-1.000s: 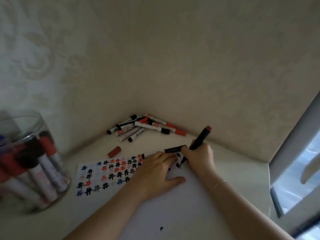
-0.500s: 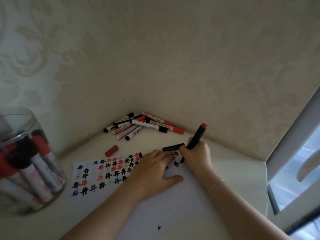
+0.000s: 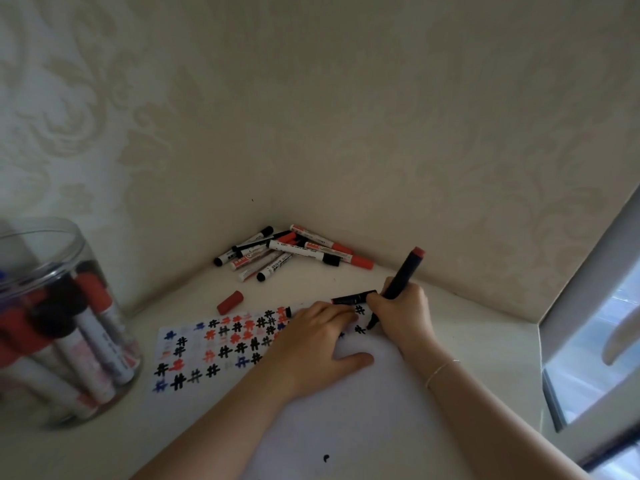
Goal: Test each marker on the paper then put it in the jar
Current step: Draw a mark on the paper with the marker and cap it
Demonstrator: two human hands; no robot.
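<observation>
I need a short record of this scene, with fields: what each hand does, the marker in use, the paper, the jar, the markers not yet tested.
right hand: grips a black marker with a red end, tip down on the paper
left hand: lies flat on the paper, fingers straight
paper: white, rows of black, red and blue hash marks at its left part
jar: clear, at far left, holds several markers
untested pile: in the corner by the wall
loose red cap: lies between pile and paper

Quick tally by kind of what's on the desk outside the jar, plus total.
corner pile markers: about 8, overlapping
marker in right hand: 1
loose red cap: 1
black piece at left hand fingertips, marker or cap unclear: 1
paper: 1
Total: about 12
</observation>
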